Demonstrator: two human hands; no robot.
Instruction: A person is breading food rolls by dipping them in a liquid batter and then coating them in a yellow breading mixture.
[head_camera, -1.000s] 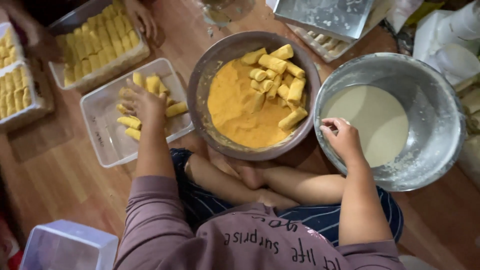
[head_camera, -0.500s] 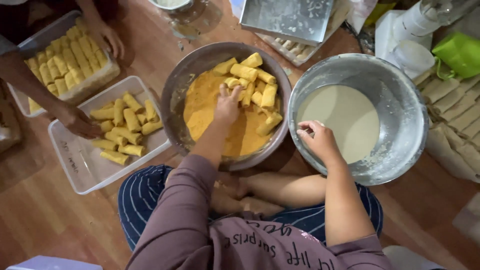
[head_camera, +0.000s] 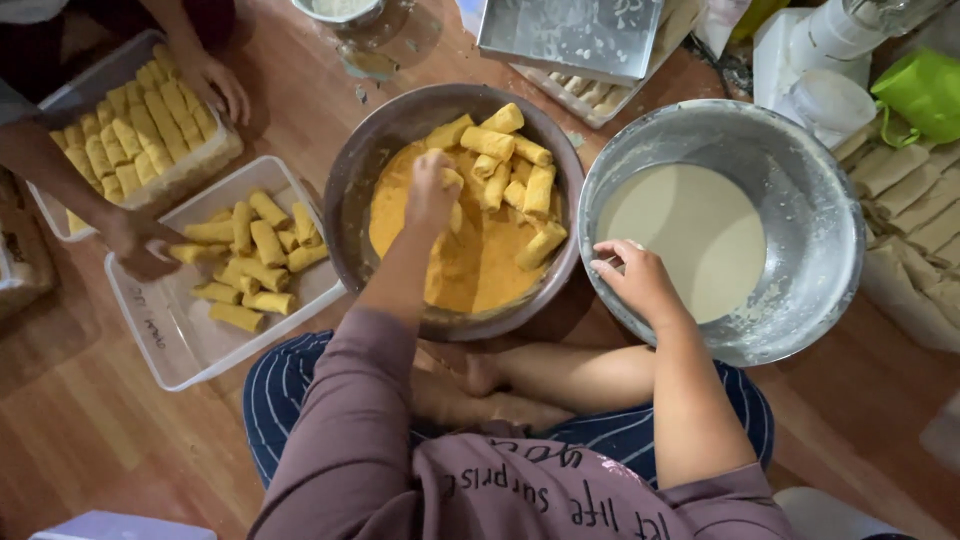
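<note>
Gripping a roll – left hand (head_camera: 432, 190) in crumb bowl (head_camera: 375, 150) | right hand (head_camera: 640, 280) loosely curled, empty – batter bowl (head_camera: 800, 180) rim

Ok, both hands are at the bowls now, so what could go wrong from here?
The left hand grips a crumb-coated roll over the crumb bowl; a hard squeeze might crack its coating. The right hand rests on the batter bowl's rim and could tip it. Another person's hand is in the tray.

Two metal bowls (head_camera: 455, 210) (head_camera: 725, 225), two clear trays (head_camera: 190, 330) (head_camera: 130, 130), one steel pan (head_camera: 570, 35), one green cup (head_camera: 925, 90)
</note>
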